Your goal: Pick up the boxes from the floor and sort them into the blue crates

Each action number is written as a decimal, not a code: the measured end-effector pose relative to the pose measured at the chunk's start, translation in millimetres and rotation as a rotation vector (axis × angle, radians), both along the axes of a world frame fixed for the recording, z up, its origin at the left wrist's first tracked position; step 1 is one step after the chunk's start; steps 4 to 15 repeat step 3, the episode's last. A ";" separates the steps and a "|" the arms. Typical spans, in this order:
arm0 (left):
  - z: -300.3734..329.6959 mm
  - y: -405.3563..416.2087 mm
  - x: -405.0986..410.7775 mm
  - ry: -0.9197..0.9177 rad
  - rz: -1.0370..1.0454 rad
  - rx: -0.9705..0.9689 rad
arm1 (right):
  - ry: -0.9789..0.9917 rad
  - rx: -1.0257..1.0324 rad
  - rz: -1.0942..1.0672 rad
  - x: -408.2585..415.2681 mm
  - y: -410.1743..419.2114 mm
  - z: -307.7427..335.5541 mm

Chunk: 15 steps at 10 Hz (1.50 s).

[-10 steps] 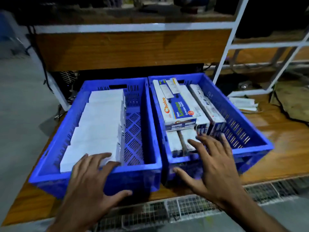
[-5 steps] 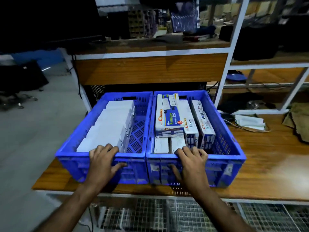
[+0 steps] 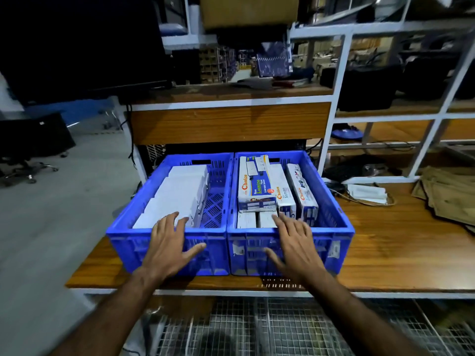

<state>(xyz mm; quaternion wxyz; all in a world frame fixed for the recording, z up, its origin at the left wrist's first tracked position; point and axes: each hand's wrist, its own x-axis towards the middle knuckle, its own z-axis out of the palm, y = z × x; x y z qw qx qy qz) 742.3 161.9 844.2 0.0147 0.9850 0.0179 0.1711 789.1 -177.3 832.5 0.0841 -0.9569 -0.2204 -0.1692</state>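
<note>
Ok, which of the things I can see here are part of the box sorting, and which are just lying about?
Part of the job:
left blue crate with plain white boxes
right blue crate with printed Choice boxes
left hand and right hand, open at the near rims

Lying about:
white cabled unit
folded tan cloth
office chair

Wooden shelf board (image 3: 401,255) carrying two blue crates

The left crate (image 3: 167,249) and the right crate (image 3: 331,219) are set side by side, walls touching, near the board's front edge. To the right of them, a white flat object (image 3: 366,192) with a cable is laid toward the back, and folded tan material (image 3: 452,199) is seen at the far right.
</note>
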 end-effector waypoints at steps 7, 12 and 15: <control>25.1 -30.3 -76.6 -0.138 -0.092 0.099 | -0.156 -0.021 -0.102 -76.7 -1.2 20.5; 25.1 -30.3 -76.6 -0.138 -0.092 0.099 | -0.156 -0.021 -0.102 -76.7 -1.2 20.5; 25.1 -30.3 -76.6 -0.138 -0.092 0.099 | -0.156 -0.021 -0.102 -76.7 -1.2 20.5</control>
